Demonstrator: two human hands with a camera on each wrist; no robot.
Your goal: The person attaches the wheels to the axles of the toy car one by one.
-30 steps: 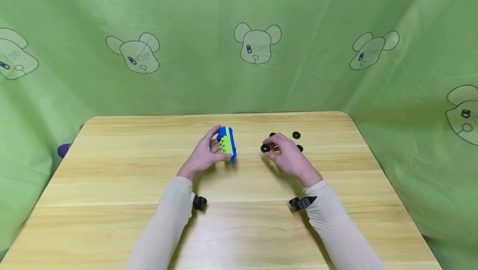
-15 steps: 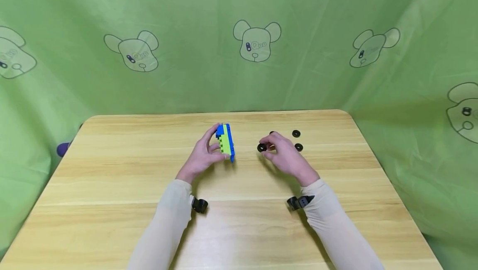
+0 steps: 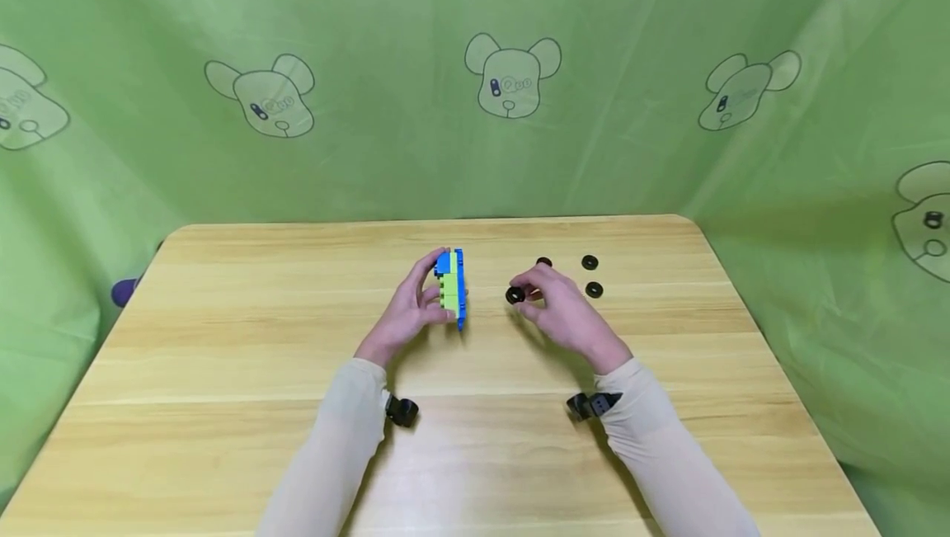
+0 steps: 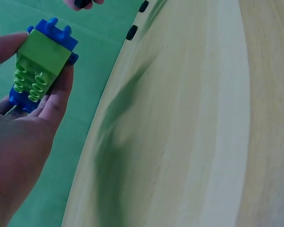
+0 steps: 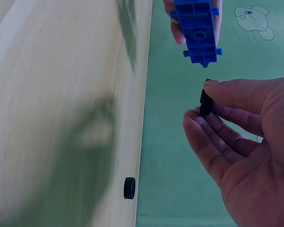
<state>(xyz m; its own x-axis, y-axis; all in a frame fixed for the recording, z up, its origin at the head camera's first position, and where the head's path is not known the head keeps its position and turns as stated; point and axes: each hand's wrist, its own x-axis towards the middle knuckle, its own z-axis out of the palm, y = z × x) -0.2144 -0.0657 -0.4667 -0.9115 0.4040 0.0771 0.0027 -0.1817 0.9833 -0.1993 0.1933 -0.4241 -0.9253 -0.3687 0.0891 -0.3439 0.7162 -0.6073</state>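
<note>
The head view has, at far left, a small purple object (image 3: 123,293) past the edge of the table (image 3: 223,364), whose flat top shows pale, streaked wood grain and rounded far corners; creased green cloth (image 3: 386,166), printed with outlined round-eared animal heads, hangs around it. A loose, pale sleeve (image 3: 326,446) leads to the left hand (image 3: 404,310), its fingers parted to the length of the brick toy (image 3: 451,291), thumb at the near end and a fingertip at the far one, gripping it above the table. The toy is smooth lime-green and blue plastic, tipped on its side with studs toward the palm and its long blue base facing right; the left wrist view shows the studs as hollow cylinders, the right wrist view a ribbed blue underside with short pegs jutting from its sides. Across a gap, a thick, matt black ring (image 3: 515,295) is pinched between the thumb and fingers of the right hand (image 3: 567,314), other fingers loosely bent. Beyond that hand, a partly covered ring (image 3: 544,261) and two more rings (image 3: 594,290) lie flat on the table; the right sleeve (image 3: 668,446) is wrinkled near the wrist.
</note>
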